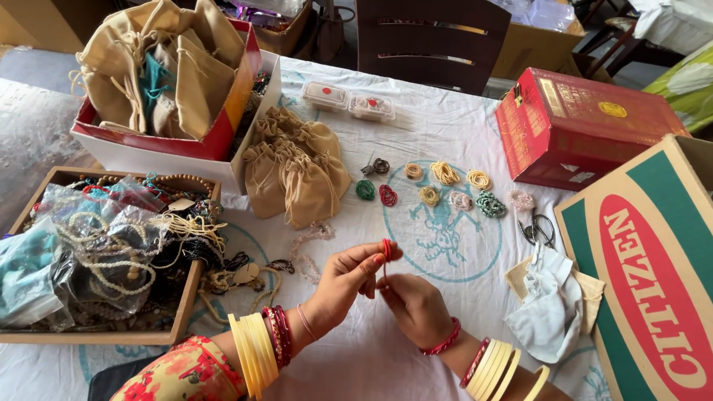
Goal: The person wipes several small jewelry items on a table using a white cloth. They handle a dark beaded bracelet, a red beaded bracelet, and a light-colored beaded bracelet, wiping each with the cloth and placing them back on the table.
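Observation:
My left hand [343,282] pinches a small red beaded ring [386,248] between thumb and fingertips, held just above the white tablecloth [438,134]. My right hand [416,306] is closed right below it, fingertips gripping a thin thread that hangs from the ring. Both wrists carry yellow and red bangles. Beyond the hands, several small beaded coils [444,174] in green, red, cream, pink and teal lie in a loose row on the cloth.
A wooden tray [182,315] of bagged beads and necklaces sits at left. Behind it stands a red and white box [160,148] of beige drawstring pouches, with more pouches [293,174] beside it. A red box [575,122], a cardboard carton [646,252], scissors [538,229] and a white cloth [553,304] lie at right.

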